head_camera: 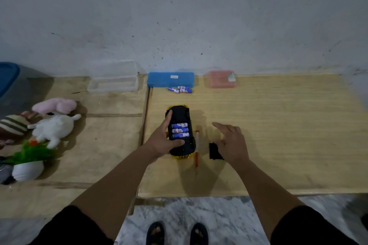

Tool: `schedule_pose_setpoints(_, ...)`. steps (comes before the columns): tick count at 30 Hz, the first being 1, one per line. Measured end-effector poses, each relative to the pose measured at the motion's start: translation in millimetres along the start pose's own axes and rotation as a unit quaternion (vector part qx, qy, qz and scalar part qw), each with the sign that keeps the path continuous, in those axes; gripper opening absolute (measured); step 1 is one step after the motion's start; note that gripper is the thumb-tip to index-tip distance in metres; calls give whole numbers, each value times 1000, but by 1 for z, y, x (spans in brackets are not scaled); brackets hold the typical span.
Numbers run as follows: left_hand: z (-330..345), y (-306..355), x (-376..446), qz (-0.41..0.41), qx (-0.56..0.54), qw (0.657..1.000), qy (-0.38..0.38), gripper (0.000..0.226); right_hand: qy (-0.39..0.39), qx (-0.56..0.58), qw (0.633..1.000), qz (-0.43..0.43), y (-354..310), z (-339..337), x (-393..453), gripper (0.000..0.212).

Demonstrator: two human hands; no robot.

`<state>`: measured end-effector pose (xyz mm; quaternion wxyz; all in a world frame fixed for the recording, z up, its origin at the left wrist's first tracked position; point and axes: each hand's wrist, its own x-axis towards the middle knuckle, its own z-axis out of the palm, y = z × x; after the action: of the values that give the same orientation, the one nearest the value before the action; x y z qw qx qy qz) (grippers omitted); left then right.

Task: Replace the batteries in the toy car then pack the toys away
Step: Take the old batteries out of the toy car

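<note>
The yellow toy car [180, 117] lies upside down on the wooden table, its black underside up. Its open battery bay holds three blue-and-white batteries [180, 130]. My left hand [162, 141] grips the car from the left, thumb across its near end. My right hand [232, 141] hovers over the black battery cover [213, 151], fingers spread; I cannot tell whether it touches the cover. A red-handled screwdriver [197, 148] lies between car and cover. Several loose batteries [180, 89] lie in front of the blue box [170, 79].
A clear plastic box [113, 82] and a pink box [223, 79] stand by the wall. Plush toys [53, 123] and a small potted plant [29, 161] sit on the left table. A blue-lidded bin [8, 79] is far left. The table's front edge [239, 194] is near.
</note>
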<state>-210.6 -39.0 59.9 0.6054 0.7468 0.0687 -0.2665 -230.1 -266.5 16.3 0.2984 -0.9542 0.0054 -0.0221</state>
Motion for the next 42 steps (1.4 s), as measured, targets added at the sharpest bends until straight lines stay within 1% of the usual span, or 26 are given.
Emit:
schedule_pose_setpoints(2,1,1,0,2,-19,1000,7,104,-2,94,995,-24,-22,-3,8,41)
schedule_pose_setpoints(4,2,4,-1,3,-40,999,18,104,-47,179,982,-24,-45,-5,16,38)
schedule_pose_setpoints(7,8,10,-5,18,-72,997,33,104,-125,220,967,-17,-71,-5,22,35)
schedule_pose_setpoints(10,12,14,-10,33,-102,993,42,103,-177,310,934,8,-86,-12,24,34)
schedule_pose_setpoints(11,12,16,-12,33,-112,992,42,103,-188,322,928,8,-90,-15,26,34)
schedule_pose_setpoints(13,6,20,-19,25,-113,993,34,102,-218,316,923,-1,-94,-25,30,35)
schedule_pose_setpoints(14,0,25,-23,25,-93,995,30,102,-241,300,923,-10,-94,-32,33,35)
schedule_pose_setpoints(16,-15,30,-30,42,-12,999,30,107,-308,236,921,-26,-92,-49,41,34)
schedule_pose_setpoints(18,-33,33,-34,69,92,993,17,119,-400,173,900,-20,-92,-68,47,33)
schedule_pose_setpoints(19,-39,34,-35,76,130,989,-2,123,-435,149,888,-19,-94,-75,49,33)
schedule_pose_setpoints(21,-41,37,-37,88,178,979,-53,126,-467,126,875,-24,-100,-83,53,32)
schedule_pose_setpoints(23,-36,37,-36,115,229,964,-73,123,-475,142,868,-16,-107,-85,55,31)
schedule_pose_setpoints(25,-32,34,-36,130,243,960,-51,117,-476,155,866,-7,-110,-83,55,32)
schedule_pose_setpoints(27,-35,29,-37,134,231,963,-20,109,-468,165,868,-2,-110,-78,55,33)
schedule_pose_setpoints(29,-40,23,-37,139,226,964,7,103,-433,173,885,-8,-110,-70,55,33)
schedule_pose_setpoints(31,-43,22,-38,149,228,961,40,96,-349,170,921,-31,-113,-59,52,31)
schedule_pose_setpoints(33,-46,22,-38,157,232,956,83,90,-223,133,964,-54,-119,-44,46,27)
schedule_pose_setpoints(34,-47,22,-37,157,228,955,103,87,-169,103,978,-62,-122,-36,43,26)
schedule_pose_setpoints(35,-50,21,-36,156,225,955,116,86,-134,73,986,-66,-125,-28,39,25)
schedule_pose_setpoints(38,-58,15,-32,158,240,949,127,88,-101,26,993,-51,-133,-10,31,27)
schedule_pose_setpoints(42,-71,13,-30,172,246,946,125,84,-73,20,997,-14,-152,-1,28,27)
